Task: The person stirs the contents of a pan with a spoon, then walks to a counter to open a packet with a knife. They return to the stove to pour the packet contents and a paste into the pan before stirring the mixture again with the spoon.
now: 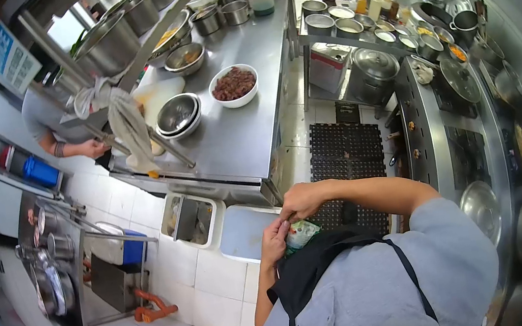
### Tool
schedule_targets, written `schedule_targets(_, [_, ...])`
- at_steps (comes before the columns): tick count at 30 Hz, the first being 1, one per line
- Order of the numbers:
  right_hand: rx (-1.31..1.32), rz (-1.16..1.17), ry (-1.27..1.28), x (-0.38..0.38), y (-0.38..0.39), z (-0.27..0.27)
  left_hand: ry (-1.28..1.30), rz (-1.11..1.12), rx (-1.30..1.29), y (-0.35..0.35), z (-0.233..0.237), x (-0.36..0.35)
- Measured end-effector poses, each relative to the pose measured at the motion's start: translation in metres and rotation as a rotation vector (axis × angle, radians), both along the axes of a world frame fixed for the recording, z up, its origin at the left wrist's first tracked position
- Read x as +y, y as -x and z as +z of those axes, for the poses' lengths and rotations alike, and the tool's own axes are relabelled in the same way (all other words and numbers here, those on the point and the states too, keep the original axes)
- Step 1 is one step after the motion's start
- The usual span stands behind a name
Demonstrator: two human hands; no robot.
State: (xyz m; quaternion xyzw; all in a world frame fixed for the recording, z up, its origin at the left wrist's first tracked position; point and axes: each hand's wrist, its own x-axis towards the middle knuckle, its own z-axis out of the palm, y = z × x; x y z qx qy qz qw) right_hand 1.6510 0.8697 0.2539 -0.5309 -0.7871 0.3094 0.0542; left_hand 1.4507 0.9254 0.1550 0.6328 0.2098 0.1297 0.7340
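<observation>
My left hand [274, 241] and my right hand [301, 200] meet close in front of my chest, above my black apron [311, 264]. Between them is a small green and white packet [301, 232]. The left hand's fingers pinch its lower side and the right hand's fingers grip its top edge. Most of the packet is hidden by the fingers and the apron.
A steel counter [236, 136] carries a white bowl of chopped brown meat [234, 85], stacked steel bowls [178, 114] and pots. Another person [57, 127] stands at its far side. A stove line with woks [459, 80] is at right, black floor mats [346, 163] and white bins [191, 218] below.
</observation>
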Motion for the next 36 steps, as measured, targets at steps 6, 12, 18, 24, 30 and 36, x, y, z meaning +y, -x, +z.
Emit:
schedule_targets(6, [0.035, -0.084, -0.082, -0.022, -0.019, 0.001, 0.039, -0.2, 0.047, -0.029, 0.017, 0.018])
schedule_targets(12, [-0.09, -0.414, -0.178, -0.059, -0.024, -0.024, -0.39, -0.342, -0.058, -0.079, 0.017, 0.01])
schedule_targets(18, [0.024, -0.683, -0.158, -0.08, -0.021, -0.038, -0.628, -0.268, -0.236, -0.087, 0.01, -0.011])
schedule_targets(24, [0.136, -0.896, -0.235, -0.061, -0.015, -0.037, -0.695, 0.05, -0.312, -0.094, 0.005, -0.018])
schedule_targets(30, [0.244, -0.973, -0.209, -0.021, -0.015, -0.022, -0.806, 0.366, -0.297, -0.092, 0.022, -0.004])
schedule_targets(36, [0.239, -0.847, -0.248, 0.022, 0.004, 0.003, -1.033, 0.64, -0.321, -0.076, 0.039, 0.021])
